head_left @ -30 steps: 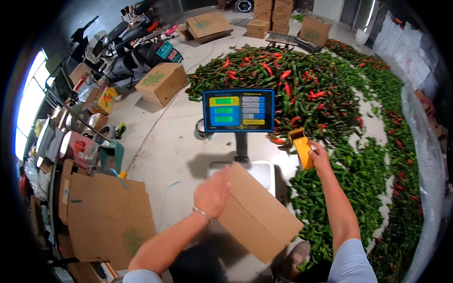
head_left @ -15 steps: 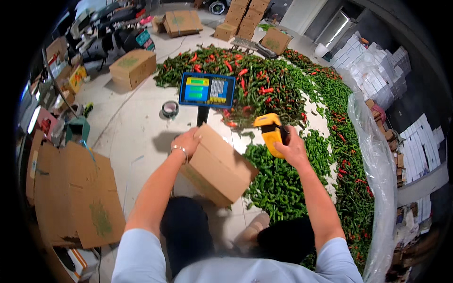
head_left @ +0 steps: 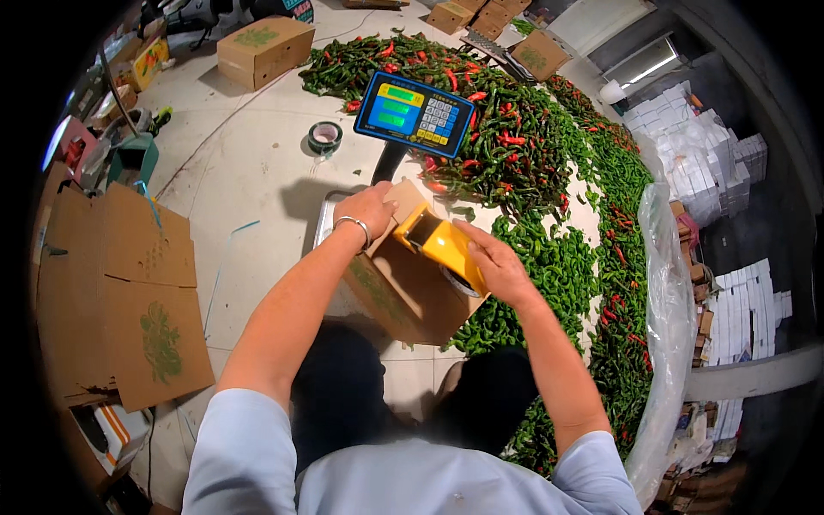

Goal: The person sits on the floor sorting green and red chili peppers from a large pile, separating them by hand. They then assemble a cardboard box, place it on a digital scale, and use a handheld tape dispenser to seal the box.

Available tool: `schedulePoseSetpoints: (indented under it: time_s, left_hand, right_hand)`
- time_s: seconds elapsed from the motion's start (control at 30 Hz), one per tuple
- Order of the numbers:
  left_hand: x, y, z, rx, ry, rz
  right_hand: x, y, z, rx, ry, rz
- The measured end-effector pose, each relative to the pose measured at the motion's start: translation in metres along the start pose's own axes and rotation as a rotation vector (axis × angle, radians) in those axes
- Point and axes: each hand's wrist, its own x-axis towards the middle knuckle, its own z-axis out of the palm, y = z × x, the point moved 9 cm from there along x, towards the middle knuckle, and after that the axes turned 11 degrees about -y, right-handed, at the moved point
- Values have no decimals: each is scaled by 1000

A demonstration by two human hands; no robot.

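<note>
Head view: peppers (head_left: 541, 154) spread beyond the fingers and to their right. Beneath the fingers is a cardboard box (head_left: 421, 300); past them stands a scale display (head_left: 415, 113). The left hand (head_left: 367, 210) touches the box's far end, its grip unclear; the right hand (head_left: 499, 264) holds a yellow tape dispenser (head_left: 445, 245).

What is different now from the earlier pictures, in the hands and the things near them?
The right hand has moved the yellow dispenser leftward, from above the peppers to above the box. Nothing was let go: the right hand still holds the dispenser. The left hand stays at the box's far end, and the box remains at the scale.
</note>
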Motion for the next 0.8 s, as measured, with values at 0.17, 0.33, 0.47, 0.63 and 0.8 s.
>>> schedulePoseSetpoints:
  time_s: [0.17, 0.33, 0.47, 0.63, 0.8]
  left_hand:
    - [1, 1, -3, -6, 4, 2]
    - [6, -2, -3, -16, 2, 43]
    - [8, -2, -3, -14, 50, 93]
    - [-11, -2, -27, -122, 288, 184]
    - [-31, 9, -37, -955, 134, 388]
  right_hand:
    - [14, -40, 22, -612, -90, 316]
    - [25, -34, 8, -496, -15, 179]
    - [9, -31, 6, 87, 228, 32]
    - [-16, -23, 34, -211, 293, -5]
    - [-34, -7, 36, -241, 322, -123]
